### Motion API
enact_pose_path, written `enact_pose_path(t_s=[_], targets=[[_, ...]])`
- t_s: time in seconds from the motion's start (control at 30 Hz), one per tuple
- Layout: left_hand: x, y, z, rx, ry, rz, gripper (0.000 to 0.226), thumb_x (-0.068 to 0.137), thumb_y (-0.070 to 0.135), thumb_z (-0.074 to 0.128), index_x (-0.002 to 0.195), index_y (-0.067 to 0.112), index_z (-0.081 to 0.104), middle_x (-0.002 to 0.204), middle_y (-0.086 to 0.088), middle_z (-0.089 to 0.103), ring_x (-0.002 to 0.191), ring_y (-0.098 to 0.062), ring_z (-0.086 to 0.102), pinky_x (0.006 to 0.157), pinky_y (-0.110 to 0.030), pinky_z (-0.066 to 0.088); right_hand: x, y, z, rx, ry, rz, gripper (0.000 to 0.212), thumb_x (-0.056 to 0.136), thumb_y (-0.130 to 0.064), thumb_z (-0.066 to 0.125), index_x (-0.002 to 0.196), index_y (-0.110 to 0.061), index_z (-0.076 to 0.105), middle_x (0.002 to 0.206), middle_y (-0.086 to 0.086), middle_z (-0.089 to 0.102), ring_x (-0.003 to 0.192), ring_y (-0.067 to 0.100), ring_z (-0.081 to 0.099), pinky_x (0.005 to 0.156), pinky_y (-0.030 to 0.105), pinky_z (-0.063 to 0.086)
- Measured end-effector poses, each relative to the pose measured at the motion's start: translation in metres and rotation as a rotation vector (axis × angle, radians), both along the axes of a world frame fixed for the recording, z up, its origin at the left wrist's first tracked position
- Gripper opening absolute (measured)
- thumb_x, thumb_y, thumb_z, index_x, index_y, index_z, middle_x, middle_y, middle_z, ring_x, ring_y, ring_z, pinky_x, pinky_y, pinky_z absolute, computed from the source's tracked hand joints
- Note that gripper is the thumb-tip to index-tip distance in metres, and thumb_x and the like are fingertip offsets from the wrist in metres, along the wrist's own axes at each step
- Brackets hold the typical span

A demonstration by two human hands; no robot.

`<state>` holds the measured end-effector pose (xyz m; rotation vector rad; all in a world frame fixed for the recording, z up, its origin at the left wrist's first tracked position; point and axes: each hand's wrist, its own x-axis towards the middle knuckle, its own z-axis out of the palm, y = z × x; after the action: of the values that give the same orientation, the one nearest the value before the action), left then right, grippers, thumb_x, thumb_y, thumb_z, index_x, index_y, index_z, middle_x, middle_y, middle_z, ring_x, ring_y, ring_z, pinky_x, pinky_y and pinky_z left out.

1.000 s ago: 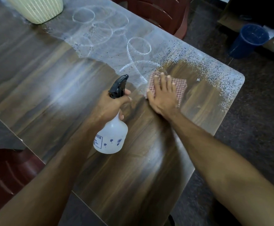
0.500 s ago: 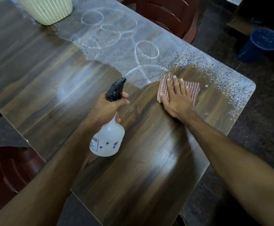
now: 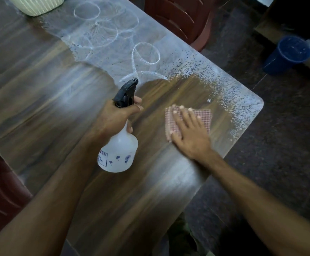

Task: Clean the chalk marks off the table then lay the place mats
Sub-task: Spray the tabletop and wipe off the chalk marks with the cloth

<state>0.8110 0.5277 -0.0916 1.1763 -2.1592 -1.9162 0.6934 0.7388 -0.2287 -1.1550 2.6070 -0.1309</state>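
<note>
A dark wooden table point(image 3: 39, 93) carries white chalk marks point(image 3: 113, 32), loops and a hazy smear, along its far side, with speckled wet chalk near the right corner. My left hand point(image 3: 116, 117) grips the neck of a translucent spray bottle point(image 3: 120, 154) with a black trigger head, held above the table. My right hand point(image 3: 189, 133) presses flat, fingers spread, on a folded red-and-white checked cloth point(image 3: 202, 117) lying on the wiped wood near the right corner. No place mats are in view.
A cream ribbed pot point(image 3: 37, 5) stands at the table's far left edge. Dark red plastic chairs sit beyond the table point(image 3: 178, 19) and at the near left point(image 3: 1, 196). A blue bucket point(image 3: 287, 54) stands on the dark floor at the right.
My right hand has slid the cloth back toward me and to the right, away from the chalk loops. The left hand with the bottle has stayed about where it was.
</note>
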Motion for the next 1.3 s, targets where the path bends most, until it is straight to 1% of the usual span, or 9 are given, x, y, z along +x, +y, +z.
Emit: enact_pose_path(t_s=[0.17, 0.27, 0.47, 0.6, 0.8, 0.9, 1.0, 1.13, 1.3], targets=[[-0.022, 0.026, -0.002, 0.019, 0.010, -0.010, 0.020, 0.088, 0.014, 0.070, 0.107, 0.011, 0.066, 0.104, -0.014, 0.070, 0.036, -0.018, 0.049, 0.053, -0.030, 0.047, -0.108, 0.007, -0.001, 0.067, -0.009, -0.241, 0.072, 0.099, -0.061, 0.014, 0.158, -0.024, -0.003, 0.165, 0.006, -0.007, 0.152, 0.025, -0.008, 0.122, 0.046, -0.003], [-0.037, 0.038, -0.003, 0.024, 0.005, -0.025, 0.018, 0.087, 0.014, 0.070, 0.105, 0.013, 0.066, 0.101, -0.010, 0.070, 0.036, -0.018, 0.049, 0.053, -0.030, 0.047, -0.095, -0.004, 0.001, 0.046, 0.005, -0.269, 0.073, 0.097, -0.058, 0.009, 0.158, -0.019, -0.002, 0.165, 0.010, -0.008, 0.151, 0.029, -0.009, 0.122, 0.047, -0.003], [-0.066, 0.062, -0.004, 0.008, -0.002, -0.080, 0.017, 0.089, 0.010, 0.066, 0.106, 0.010, 0.065, 0.103, -0.018, 0.070, 0.035, -0.018, 0.049, 0.053, -0.030, 0.048, 0.007, 0.057, 0.004, 0.000, -0.058, -0.011, 0.071, 0.098, -0.059, 0.015, 0.158, -0.024, 0.001, 0.165, 0.002, -0.008, 0.152, 0.023, -0.008, 0.123, 0.043, -0.002], [-0.074, 0.072, -0.009, 0.009, -0.006, -0.116, 0.020, 0.083, 0.019, 0.068, 0.103, 0.016, 0.066, 0.104, -0.007, 0.072, 0.037, -0.020, 0.052, 0.059, -0.035, 0.049, -0.043, 0.090, -0.003, 0.085, -0.006, -0.068, 0.073, 0.096, -0.061, 0.005, 0.157, -0.023, -0.009, 0.163, 0.008, -0.015, 0.150, 0.028, -0.012, 0.121, 0.049, -0.005], [-0.081, 0.085, -0.014, -0.014, -0.012, -0.120, 0.013, 0.088, 0.012, 0.066, 0.100, 0.016, 0.065, 0.102, -0.011, 0.072, 0.036, -0.020, 0.051, 0.054, -0.032, 0.047, -0.144, 0.076, -0.006, 0.049, 0.036, -0.380, 0.077, 0.094, -0.058, 0.012, 0.158, -0.017, 0.005, 0.165, 0.011, 0.000, 0.152, 0.030, -0.001, 0.122, 0.047, -0.002], [-0.085, 0.090, -0.014, -0.007, -0.015, -0.109, 0.015, 0.087, 0.013, 0.067, 0.103, 0.013, 0.066, 0.104, -0.011, 0.071, 0.036, -0.020, 0.051, 0.055, -0.031, 0.047, -0.127, 0.064, -0.003, 0.042, 0.057, -0.376, 0.077, 0.094, -0.056, 0.008, 0.158, -0.013, 0.003, 0.165, 0.015, 0.001, 0.152, 0.033, -0.001, 0.123, 0.049, 0.002], [-0.093, 0.096, -0.012, 0.001, -0.013, -0.110, 0.015, 0.087, 0.014, 0.067, 0.102, 0.014, 0.067, 0.104, -0.015, 0.070, 0.036, -0.020, 0.050, 0.059, -0.037, 0.048, -0.068, 0.070, -0.002, 0.024, 0.011, -0.206, 0.074, 0.097, -0.058, 0.002, 0.157, -0.016, -0.006, 0.164, 0.012, -0.010, 0.151, 0.031, -0.011, 0.122, 0.048, -0.002], [-0.099, 0.099, -0.009, 0.006, -0.016, -0.114, 0.014, 0.087, 0.015, 0.067, 0.101, 0.017, 0.067, 0.102, -0.020, 0.070, 0.036, -0.019, 0.050, 0.059, -0.035, 0.047, -0.022, 0.101, 0.000, -0.014, -0.062, -0.070, 0.071, 0.098, -0.058, 0.014, 0.158, -0.024, 0.000, 0.165, 0.003, -0.009, 0.151, 0.024, -0.010, 0.122, 0.045, -0.001], [-0.100, 0.097, -0.009, -0.013, -0.022, -0.103, 0.012, 0.089, 0.013, 0.065, 0.100, 0.018, 0.066, 0.103, -0.015, 0.071, 0.035, -0.019, 0.051, 0.054, -0.030, 0.047, -0.114, 0.118, -0.007, 0.053, 0.026, -0.344, 0.076, 0.094, -0.060, 0.005, 0.158, -0.018, -0.003, 0.164, 0.012, -0.008, 0.151, 0.030, -0.007, 0.122, 0.050, -0.002]])
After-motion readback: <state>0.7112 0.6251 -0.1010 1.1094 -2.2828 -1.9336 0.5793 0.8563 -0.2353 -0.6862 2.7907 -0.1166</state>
